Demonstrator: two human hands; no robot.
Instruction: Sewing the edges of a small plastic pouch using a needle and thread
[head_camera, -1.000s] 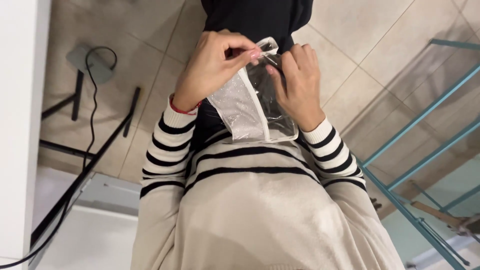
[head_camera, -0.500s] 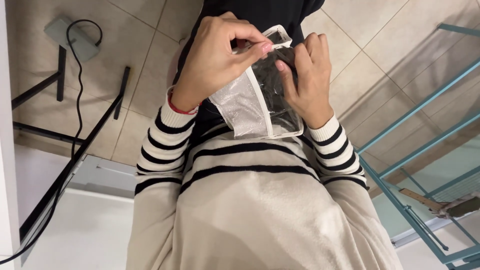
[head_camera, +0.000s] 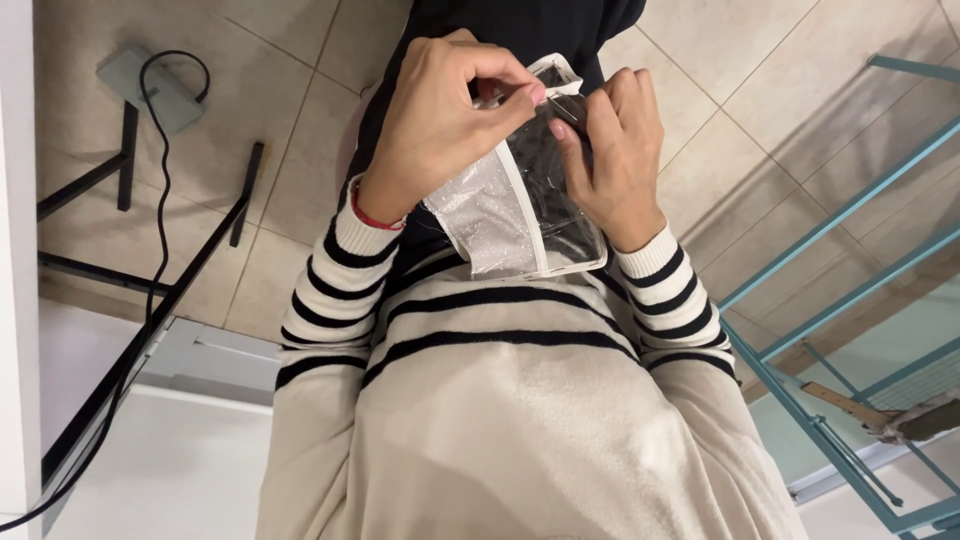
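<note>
Beige floor tiles (head_camera: 300, 120) lie below, with a black cable (head_camera: 160, 200) at the left edge. The left hand (head_camera: 440, 120) pinches the top edge of a clear plastic pouch with white trim (head_camera: 520, 215). The right hand (head_camera: 615, 160) clasps its right side, fingers closed on it; the pouch's long axis runs from the fingertips back toward the striped sweater (head_camera: 500, 400).

1. You hold a clear plastic pouch (head_camera: 520, 205) with white edging and a glittery left panel, dark contents showing through its right side.
2. Its top edge sits pinched between your fingers (head_camera: 530, 95); the rest hangs below them, against your striped sweater.
</note>
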